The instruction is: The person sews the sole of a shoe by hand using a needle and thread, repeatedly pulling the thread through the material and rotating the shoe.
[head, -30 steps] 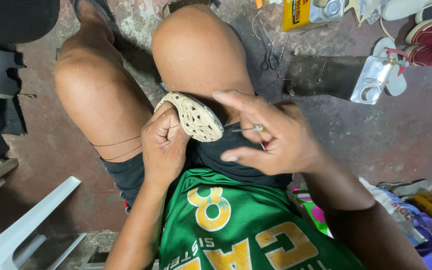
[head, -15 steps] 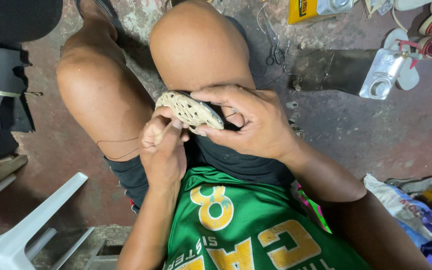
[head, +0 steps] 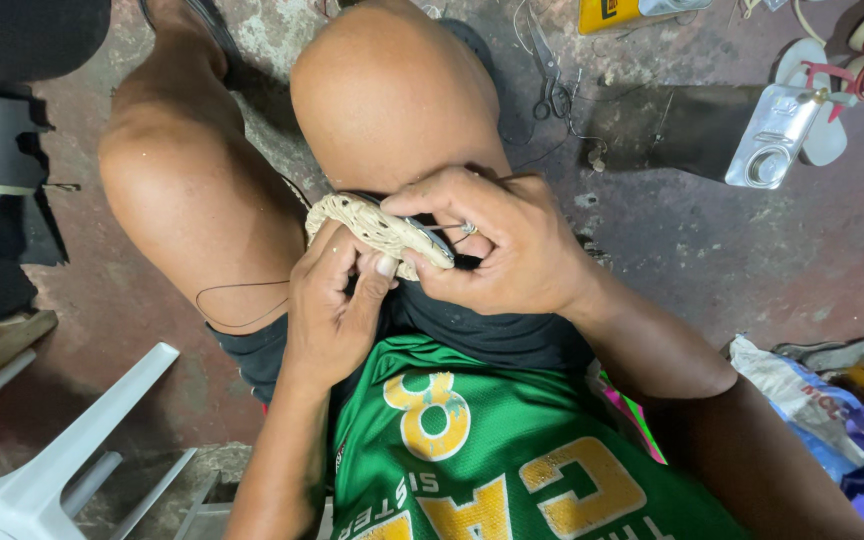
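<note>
Head view, looking straight down at a seated person's lap. The left hand (head: 327, 310) is closed on the near edge of a small oval woven piece (head: 377, 228), pale straw in colour, with its thumb pressed up against the rim. The right hand (head: 507, 245) comes in from the other side, its fingers (head: 432, 195) curled over the top edge and pinching the piece at its right end, where a thin metal tool (head: 447, 228) shows just past the fingertips; what the tool is cannot be told. The woven piece sits between the two hands, resting against the dark shorts (head: 472, 325) just below the bent right knee (head: 387, 90), so both sets of fingers are closed on it and nearly touching each other.

A thin dark thread (head: 242, 300) loops off to the left of the left fingers across the thigh. Beyond the right fingers, past the knee, a pair of scissors (head: 550, 85) lies on the concrete floor (head: 712, 250), and further right a silvery metal can (head: 777, 135) stands beside a sandal (head: 822, 100). The floor to the right of the right hand is bare for a good stretch. Below left of the left hand, well apart, a white plastic chair (head: 52, 470) juts in at the frame edge. Crumpled bags (head: 812, 400) lie near the right forearm.
</note>
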